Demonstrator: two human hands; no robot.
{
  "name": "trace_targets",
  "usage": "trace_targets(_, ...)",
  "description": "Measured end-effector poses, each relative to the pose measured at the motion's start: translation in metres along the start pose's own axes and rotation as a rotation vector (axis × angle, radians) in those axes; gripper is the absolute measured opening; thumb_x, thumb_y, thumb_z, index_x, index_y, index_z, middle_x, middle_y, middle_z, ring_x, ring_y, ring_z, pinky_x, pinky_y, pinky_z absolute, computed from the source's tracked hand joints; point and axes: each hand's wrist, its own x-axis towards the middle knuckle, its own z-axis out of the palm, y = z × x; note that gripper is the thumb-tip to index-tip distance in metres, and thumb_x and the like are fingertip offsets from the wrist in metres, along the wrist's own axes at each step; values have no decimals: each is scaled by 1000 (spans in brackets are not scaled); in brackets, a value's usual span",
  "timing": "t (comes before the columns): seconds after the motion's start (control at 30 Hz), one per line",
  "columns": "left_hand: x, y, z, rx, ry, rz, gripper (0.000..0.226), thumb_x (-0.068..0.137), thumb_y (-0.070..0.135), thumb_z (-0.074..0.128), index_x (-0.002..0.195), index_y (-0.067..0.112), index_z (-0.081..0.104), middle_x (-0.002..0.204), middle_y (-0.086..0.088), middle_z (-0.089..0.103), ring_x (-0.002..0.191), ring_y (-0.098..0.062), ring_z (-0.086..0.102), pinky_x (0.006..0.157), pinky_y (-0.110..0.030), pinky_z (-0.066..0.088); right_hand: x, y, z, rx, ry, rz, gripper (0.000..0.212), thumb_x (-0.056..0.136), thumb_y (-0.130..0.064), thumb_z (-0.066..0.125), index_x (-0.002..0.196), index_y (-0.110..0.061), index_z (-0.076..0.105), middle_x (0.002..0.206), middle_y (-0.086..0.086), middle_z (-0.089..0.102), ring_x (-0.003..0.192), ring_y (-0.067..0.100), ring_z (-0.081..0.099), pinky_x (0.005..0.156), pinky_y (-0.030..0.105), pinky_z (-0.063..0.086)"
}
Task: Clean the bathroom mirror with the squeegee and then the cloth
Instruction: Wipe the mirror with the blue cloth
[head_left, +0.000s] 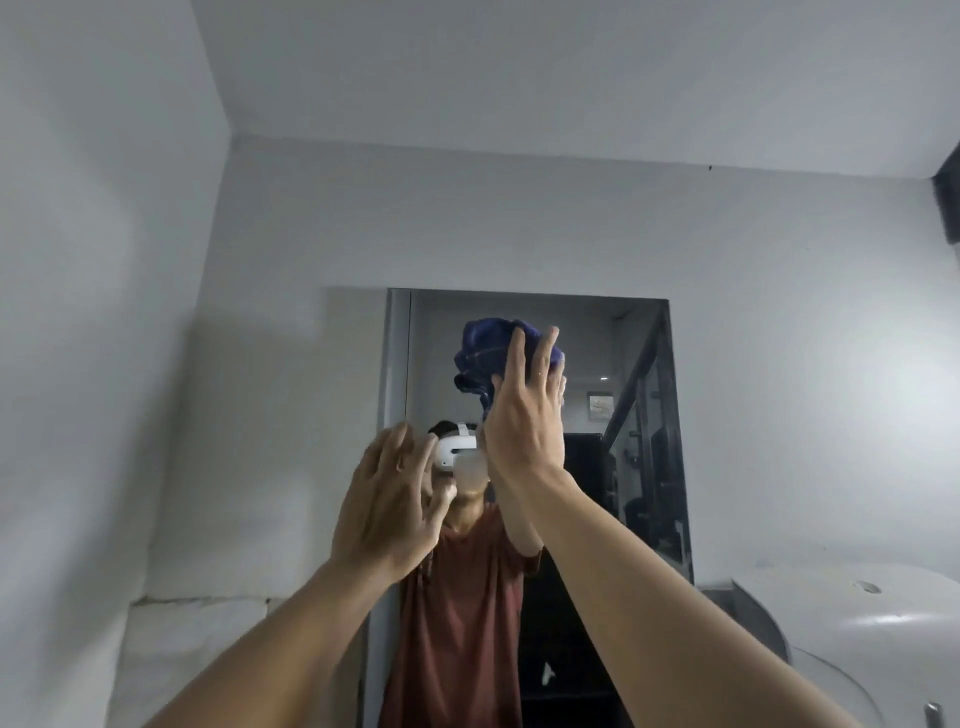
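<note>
The tall bathroom mirror (639, 374) hangs on the grey wall ahead, its top edge just above my raised hands. My right hand (524, 415) presses a bunched dark blue cloth (483, 353) flat against the upper part of the glass, fingers stretched over it. Lower and to the left, my left hand (387, 512) floats in front of the mirror with fingers spread, holding nothing. A person in a red shirt and white headset shows in the reflection. No squeegee is in view.
A white rounded fixture (857, 623) juts out at the lower right, beside the mirror's right edge. Grey walls close in on the left and behind the mirror, with a crack (197, 601) along the left wall low down.
</note>
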Motion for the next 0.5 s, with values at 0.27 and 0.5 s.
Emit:
trace_targets(0.27,-16,-8,23,160,-89,199,79,87,66,53,150,20,41,162,-14,28,148,-32,33,120,-44,31,57,-16,28,-128,-40,-115,65,100,-3,40,158,-10,10,165,28,-8,149,55,-7,123,62,3)
trace_targets(0.5,-18,-16,38,217,-118,234,84,86,69,49,153,20,37,166,-14,19,153,-30,21,123,-42,18,61,-34,59,-236,-65,-376,53,100,-10,43,150,-10,27,169,15,-3,151,49,-12,122,63,-6)
